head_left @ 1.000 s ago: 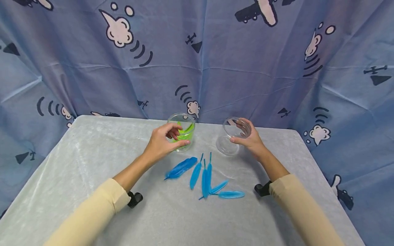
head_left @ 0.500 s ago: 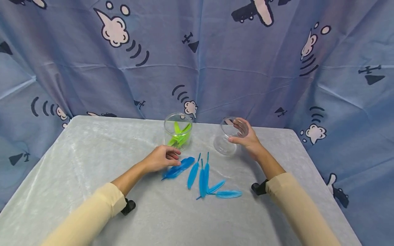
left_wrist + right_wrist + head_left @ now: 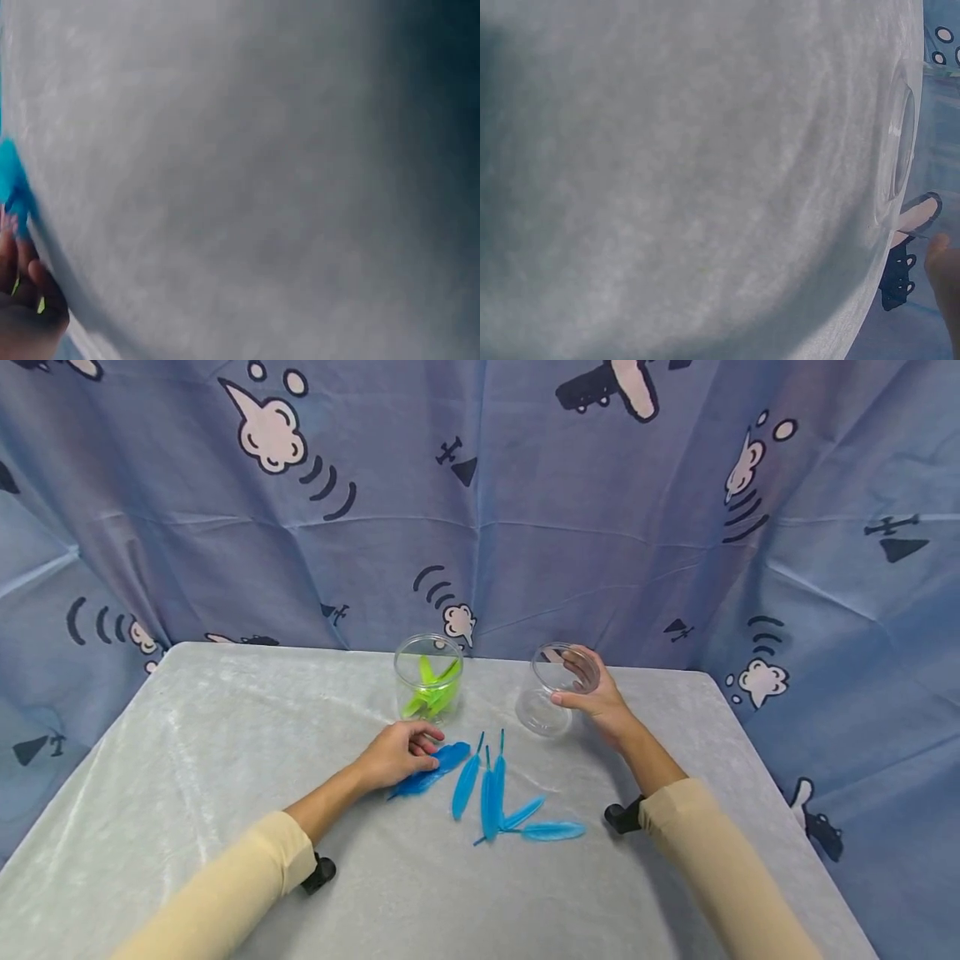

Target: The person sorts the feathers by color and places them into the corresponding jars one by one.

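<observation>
Fingers of my left hand are pinched on the darker blue feather on the gray cloth, lighter blue feathers just to its right, clear cup of green feathers behind, right hand gripping another clear cup, printed curtain at back.

Feathers on table — before cups; curtain behind

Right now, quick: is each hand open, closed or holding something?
Left hand: closed, fingertips pinching a blue feather.
Right hand: closed around a clear cup.
</observation>
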Tool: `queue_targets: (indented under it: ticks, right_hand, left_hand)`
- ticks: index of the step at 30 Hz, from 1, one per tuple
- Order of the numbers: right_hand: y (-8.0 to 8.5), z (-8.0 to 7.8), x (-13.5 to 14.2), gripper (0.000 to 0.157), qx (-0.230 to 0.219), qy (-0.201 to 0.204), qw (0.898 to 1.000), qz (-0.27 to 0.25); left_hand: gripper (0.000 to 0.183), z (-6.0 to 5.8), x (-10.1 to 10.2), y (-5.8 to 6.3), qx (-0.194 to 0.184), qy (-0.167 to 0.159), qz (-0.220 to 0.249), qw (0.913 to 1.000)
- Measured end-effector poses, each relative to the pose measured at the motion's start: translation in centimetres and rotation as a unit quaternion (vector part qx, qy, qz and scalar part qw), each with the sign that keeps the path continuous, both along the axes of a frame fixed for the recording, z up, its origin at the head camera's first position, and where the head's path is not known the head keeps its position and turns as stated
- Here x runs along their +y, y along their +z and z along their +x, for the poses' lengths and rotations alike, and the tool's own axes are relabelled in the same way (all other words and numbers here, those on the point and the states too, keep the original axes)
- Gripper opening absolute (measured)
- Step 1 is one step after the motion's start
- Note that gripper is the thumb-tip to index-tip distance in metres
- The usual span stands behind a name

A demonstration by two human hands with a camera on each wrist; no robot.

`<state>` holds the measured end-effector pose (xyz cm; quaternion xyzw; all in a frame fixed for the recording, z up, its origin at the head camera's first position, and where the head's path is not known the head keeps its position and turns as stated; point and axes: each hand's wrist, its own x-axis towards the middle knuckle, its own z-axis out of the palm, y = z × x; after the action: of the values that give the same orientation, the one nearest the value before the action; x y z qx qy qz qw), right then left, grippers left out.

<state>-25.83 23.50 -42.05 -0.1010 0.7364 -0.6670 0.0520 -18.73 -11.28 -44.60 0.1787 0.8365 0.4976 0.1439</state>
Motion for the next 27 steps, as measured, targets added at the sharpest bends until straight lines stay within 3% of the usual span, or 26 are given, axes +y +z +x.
queue_targets:
  ticks: [6, 13, 23, 27]
  right_hand:
    - [0.0, 0.0, 0.0, 0.083, 0.002, -0.002, 1.0, -0.006]
    - [0.0, 0.1, 0.0, 0.083, -0.002, -0.009, 1.0, -0.001]
    - [-0.2, 0.0, -0.3, 0.085, -0.005, -0.01, 1.0, -0.016]
    - [-0.4, -0.1, -0.3, 0.087, -0.006, -0.009, 1.0, -0.026]
  left_hand:
    - [0.026, 0.2, 0.3, -0.4, 0.026, 0.013, -0.004, 0.9996]
    - [0.027, 0.0, 0.6, -0.1, 0.025, 0.016, 0.015, 0.9995]
    - [0.028, -0.3, 3.0, 2.3, 0.033, 0.003, 0.041, 0.9986]
    - [0.028, -0.7, 4.1, 3.7, 0.039, 0.013, 0.044, 0.9982]
